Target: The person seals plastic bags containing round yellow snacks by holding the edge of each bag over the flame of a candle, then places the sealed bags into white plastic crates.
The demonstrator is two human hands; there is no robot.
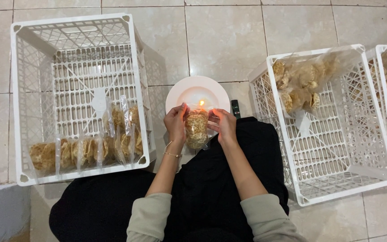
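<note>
Crinkly clear cracker packet between hands

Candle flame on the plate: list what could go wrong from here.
1. Both the left hand and right hand hold the clear cracker bag with its top at the flame; fingertips could get burnt.
2. Held there too long, the plastic might melt open rather than seal.
3. The white plate sits close to the black-clothed lap; a nudge could tip the flame.

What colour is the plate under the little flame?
White plate, seen best in the head view.
</note>
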